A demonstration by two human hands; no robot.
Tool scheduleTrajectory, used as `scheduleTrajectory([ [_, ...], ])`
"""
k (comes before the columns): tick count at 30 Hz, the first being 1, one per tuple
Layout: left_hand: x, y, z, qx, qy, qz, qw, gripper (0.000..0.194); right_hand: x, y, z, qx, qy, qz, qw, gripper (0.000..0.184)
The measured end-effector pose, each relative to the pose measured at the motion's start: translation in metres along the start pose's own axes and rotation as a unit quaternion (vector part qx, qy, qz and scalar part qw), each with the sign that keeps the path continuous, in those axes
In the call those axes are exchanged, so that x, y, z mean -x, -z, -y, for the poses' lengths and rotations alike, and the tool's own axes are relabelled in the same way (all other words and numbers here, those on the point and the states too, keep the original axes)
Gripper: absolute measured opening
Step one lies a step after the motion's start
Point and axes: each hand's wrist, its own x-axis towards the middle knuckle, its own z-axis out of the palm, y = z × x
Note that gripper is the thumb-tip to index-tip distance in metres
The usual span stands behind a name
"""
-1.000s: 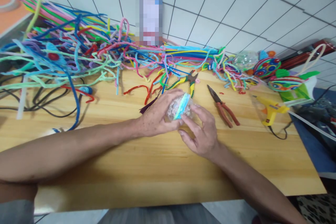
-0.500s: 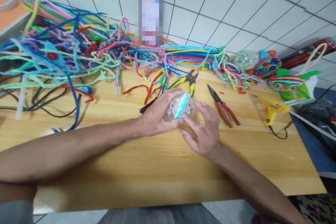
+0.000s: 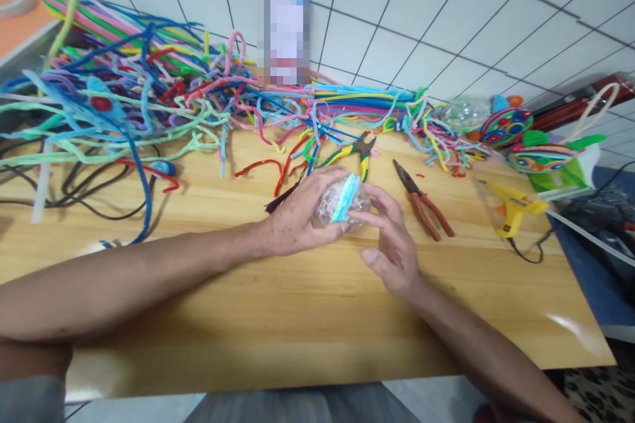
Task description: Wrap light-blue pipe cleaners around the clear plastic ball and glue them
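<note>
Working over wooden table [image 3: 297,337], tiled wall [image 3: 391,20] behind; left hand [image 3: 297,215] grips clear ball [image 3: 328,203], blue-green band [image 3: 346,198] slanting, long axis up-right; right hand [image 3: 395,244] loosely spread, touching ball.

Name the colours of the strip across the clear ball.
The strip is light blue and pale yellow-green, seen best in the head view.

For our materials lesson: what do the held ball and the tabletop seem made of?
Ball: probably shiny clear plastic, though glass is possible; it looks see-through with highlights.
Tabletop: wood or wood-effect laminate, glossy; grain streaks and bright reflections show.
</note>
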Motion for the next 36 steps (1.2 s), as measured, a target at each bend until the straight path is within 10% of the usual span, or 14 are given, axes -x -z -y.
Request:
scheduleTrajectory([
  [9,0.0039,-0.0010,0.0044,0.003,0.012,-0.002,1.000,0.080,0.0046,-0.0065,-0.0011,0.317,0.196,-0.059,0.926,0.061],
  [20,-0.0002,0.0006,-0.0003,-0.005,0.001,0.003,1.000,0.078,-0.0015,0.0005,0.0046,0.035,0.001,-0.001,0.999,0.040],
  [29,0.0039,-0.0020,0.0054,-0.006,0.003,-0.004,1.000,0.079,0.0034,-0.0073,-0.0014,0.292,0.202,-0.059,0.933,0.060],
  [36,0.0013,-0.0011,0.0009,-0.007,0.001,0.002,1.000,0.081,0.0006,-0.0025,0.0040,0.068,0.032,-0.024,0.997,0.042],
])
